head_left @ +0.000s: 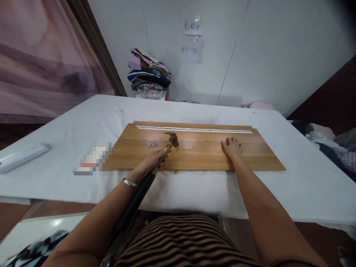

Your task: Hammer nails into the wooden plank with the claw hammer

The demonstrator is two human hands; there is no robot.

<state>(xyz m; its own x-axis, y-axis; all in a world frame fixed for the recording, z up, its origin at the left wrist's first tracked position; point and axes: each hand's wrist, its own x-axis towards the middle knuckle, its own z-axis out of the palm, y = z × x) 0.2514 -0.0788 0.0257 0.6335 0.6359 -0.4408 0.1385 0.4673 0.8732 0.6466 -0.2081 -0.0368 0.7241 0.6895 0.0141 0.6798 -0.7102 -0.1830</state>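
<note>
My left hand (154,159) is closed around a claw hammer (173,139), gripping its handle near the head. The head is over the wooden board (200,161), and the long dark end of the handle runs back under my forearm. Just left of the head is a small loose pile of nails (153,144). A row of small dark dots (194,149) extends right from the hammer head; whether they are nail heads or holes I cannot tell. My right hand (233,147) rests on the board's right part with its fingers apart, holding nothing.
Two white marked strips (194,129) run along the board's far side. The board lies on a white-covered table (189,189). A white object (23,157) is at the left, near a blurred item (94,157). Folded cloths (150,74) are stacked by the wall.
</note>
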